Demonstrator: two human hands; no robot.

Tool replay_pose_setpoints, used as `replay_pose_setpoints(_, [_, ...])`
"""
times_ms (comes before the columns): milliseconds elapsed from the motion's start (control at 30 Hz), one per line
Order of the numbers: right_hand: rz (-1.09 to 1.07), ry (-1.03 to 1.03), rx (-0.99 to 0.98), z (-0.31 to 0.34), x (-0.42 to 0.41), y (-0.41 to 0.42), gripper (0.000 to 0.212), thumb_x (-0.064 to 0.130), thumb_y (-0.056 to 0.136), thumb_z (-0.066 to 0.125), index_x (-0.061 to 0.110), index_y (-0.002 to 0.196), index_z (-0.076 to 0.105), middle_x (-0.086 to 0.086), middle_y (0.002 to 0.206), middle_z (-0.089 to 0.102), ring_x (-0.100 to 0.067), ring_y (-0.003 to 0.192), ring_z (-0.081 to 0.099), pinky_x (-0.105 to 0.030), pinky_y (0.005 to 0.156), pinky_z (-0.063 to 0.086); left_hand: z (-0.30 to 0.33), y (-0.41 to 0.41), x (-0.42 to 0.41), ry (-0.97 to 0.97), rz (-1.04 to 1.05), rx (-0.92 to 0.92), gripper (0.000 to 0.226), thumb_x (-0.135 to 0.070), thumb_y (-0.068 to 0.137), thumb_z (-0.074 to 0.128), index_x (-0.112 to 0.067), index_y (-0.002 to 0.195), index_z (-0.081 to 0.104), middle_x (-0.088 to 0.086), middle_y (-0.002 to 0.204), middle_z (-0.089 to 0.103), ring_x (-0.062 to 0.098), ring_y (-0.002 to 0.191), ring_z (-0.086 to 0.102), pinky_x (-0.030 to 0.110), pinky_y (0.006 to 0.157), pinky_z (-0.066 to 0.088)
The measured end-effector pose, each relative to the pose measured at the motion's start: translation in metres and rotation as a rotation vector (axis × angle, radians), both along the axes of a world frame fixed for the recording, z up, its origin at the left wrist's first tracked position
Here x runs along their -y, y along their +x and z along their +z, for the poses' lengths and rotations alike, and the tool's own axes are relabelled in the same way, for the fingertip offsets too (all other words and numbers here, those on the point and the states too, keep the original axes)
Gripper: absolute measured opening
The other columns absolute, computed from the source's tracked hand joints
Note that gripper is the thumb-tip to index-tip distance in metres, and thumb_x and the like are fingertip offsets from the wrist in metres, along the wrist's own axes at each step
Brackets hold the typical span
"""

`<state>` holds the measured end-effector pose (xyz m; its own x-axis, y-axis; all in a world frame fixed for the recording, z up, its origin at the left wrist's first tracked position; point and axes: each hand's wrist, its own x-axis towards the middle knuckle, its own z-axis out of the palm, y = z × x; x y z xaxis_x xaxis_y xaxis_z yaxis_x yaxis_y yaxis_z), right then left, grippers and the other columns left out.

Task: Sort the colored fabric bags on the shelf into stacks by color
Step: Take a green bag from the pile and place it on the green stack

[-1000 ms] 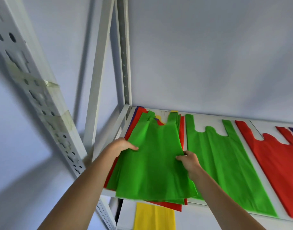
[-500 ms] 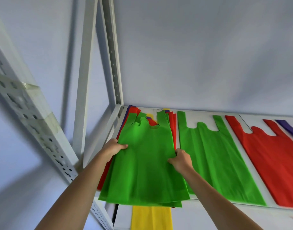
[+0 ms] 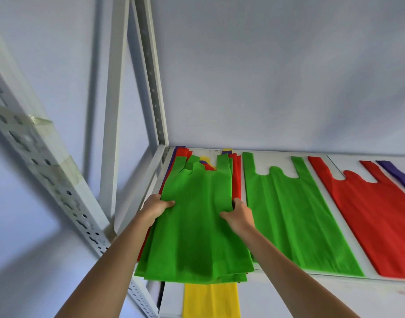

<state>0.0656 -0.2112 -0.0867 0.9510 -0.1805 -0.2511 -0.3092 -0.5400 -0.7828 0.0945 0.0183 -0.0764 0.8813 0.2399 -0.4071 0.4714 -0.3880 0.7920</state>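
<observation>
Readable text: none is seen.
Green bags [image 3: 197,226]: plain fabric, no print or label is made out.
Red bag [image 3: 376,216]: plain, no lettering is shown.
Yellow bag [image 3: 210,301]: plain, no marking is read.
Shelf upright [image 3: 153,88]: only punched holes are seen, no numbers.

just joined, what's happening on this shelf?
A person is sorting fabric bags by color. Both hands grip the top green bag of a mixed pile at the shelf's left end: the left hand at its left edge, the right hand at its right edge. Red, purple and yellow edges show beneath it. To the right, a separate green bag lies flat, then a red bag, with a purple one at the frame edge. A yellow bag shows on the level below.
</observation>
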Motion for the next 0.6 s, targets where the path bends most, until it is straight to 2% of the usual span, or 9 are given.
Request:
replay_pose_setpoints(100, [-0.015, 0.163, -0.06, 0.002, -0.003, -0.001, 0.063, 0.017, 0.088, 0.06, 0.009, 0.142, 0.029, -0.004, 0.089, 0.056, -0.006, 0.05, 0.039, -0.018, 0.043, 0.037, 0.0, 0.0, 0.0, -0.022, -0.001, 0.003, 0.035, -0.016, 0.086, 0.07, -0.001, 0.116, 0.062, 0.018, 0.113, 0.068, 0.032, 0.099, 0.068, 0.037, 0.087, 0.054])
replay_pose_setpoints(133, [-0.052, 0.232, -0.083, 0.005, -0.002, -0.001, 0.066, 0.017, 0.088, 0.061, 0.009, 0.144, 0.026, -0.002, 0.083, 0.054, -0.006, 0.05, 0.04, -0.019, 0.043, 0.038, -0.001, 0.001, -0.001, -0.034, -0.002, 0.001, 0.035, -0.014, 0.086, 0.069, 0.0, 0.117, 0.062, 0.019, 0.114, 0.068, 0.033, 0.099, 0.068, 0.038, 0.088, 0.054])
replay_pose_setpoints(167, [-0.093, 0.303, -0.109, 0.008, 0.0, -0.001, 0.068, 0.015, 0.087, 0.062, 0.008, 0.144, 0.026, -0.002, 0.083, 0.055, -0.008, 0.055, 0.045, -0.021, 0.047, 0.045, 0.0, 0.001, -0.002, -0.049, 0.001, -0.004, 0.036, -0.012, 0.086, 0.069, 0.001, 0.118, 0.061, 0.02, 0.114, 0.067, 0.033, 0.1, 0.067, 0.04, 0.089, 0.054])
replay_pose_setpoints(233, [-0.154, 0.416, -0.19, 0.01, 0.007, 0.002, 0.064, 0.009, 0.083, 0.067, 0.003, 0.138, 0.035, -0.011, 0.098, 0.061, -0.018, 0.077, 0.06, -0.032, 0.073, 0.057, 0.001, 0.002, -0.005, -0.088, 0.005, -0.035, 0.039, -0.008, 0.085, 0.069, 0.003, 0.121, 0.06, 0.022, 0.116, 0.067, 0.034, 0.101, 0.067, 0.043, 0.091, 0.054])
replay_pose_setpoints(300, [-0.156, 0.446, -0.291, 0.013, 0.016, -0.001, 0.052, 0.003, 0.079, 0.07, -0.004, 0.125, 0.047, -0.018, 0.107, 0.064, -0.027, 0.092, 0.064, -0.039, 0.086, 0.055, 0.006, 0.001, -0.007, -0.117, -0.025, -0.096, 0.041, -0.007, 0.084, 0.07, 0.003, 0.122, 0.059, 0.021, 0.12, 0.065, 0.034, 0.105, 0.065, 0.043, 0.095, 0.052])
replay_pose_setpoints(400, [-0.13, 0.488, -0.401, 0.017, 0.027, -0.008, 0.039, -0.007, 0.075, 0.069, -0.008, 0.111, 0.055, -0.023, 0.105, 0.066, -0.034, 0.094, 0.066, -0.046, 0.09, 0.054, 0.016, -0.002, -0.009, -0.192, -0.068, -0.225, 0.055, -0.015, 0.086, 0.069, 0.0, 0.134, 0.047, 0.006, 0.133, 0.054, 0.029, 0.126, 0.051, 0.032, 0.1, 0.042])
replay_pose_setpoints(500, [-0.15, 0.605, -0.426, 0.019, 0.034, -0.014, 0.015, -0.007, 0.084, 0.06, -0.005, 0.098, 0.055, -0.022, 0.096, 0.065, -0.033, 0.087, 0.065, -0.044, 0.083, 0.055, 0.018, 0.002, -0.009, -0.289, -0.052, -0.228, 0.066, -0.025, 0.087, 0.068, -0.005, 0.142, 0.039, 0.013, 0.15, 0.038, 0.029, 0.136, 0.042, 0.035, 0.109, 0.035])
replay_pose_setpoints(567, [-0.148, 0.612, -0.393, 0.018, 0.035, -0.017, 0.015, -0.003, 0.089, 0.056, -0.004, 0.104, 0.054, -0.019, 0.093, 0.064, -0.03, 0.088, 0.064, -0.041, 0.083, 0.054, 0.014, 0.008, -0.007, -0.194, -0.006, -0.123, 0.054, -0.021, 0.086, 0.069, -0.002, 0.133, 0.049, 0.018, 0.142, 0.049, 0.031, 0.127, 0.051, 0.039, 0.109, 0.038])
replay_pose_setpoints(600, [-0.139, 0.598, -0.366, 0.017, 0.034, -0.017, 0.019, -0.003, 0.089, 0.054, -0.003, 0.108, 0.054, -0.017, 0.093, 0.064, -0.029, 0.088, 0.064, -0.04, 0.085, 0.053, 0.012, 0.011, -0.005, -0.149, 0.02, -0.068, 0.044, -0.019, 0.086, 0.069, -0.001, 0.124, 0.056, 0.018, 0.131, 0.059, 0.03, 0.113, 0.06, 0.04, 0.103, 0.045])
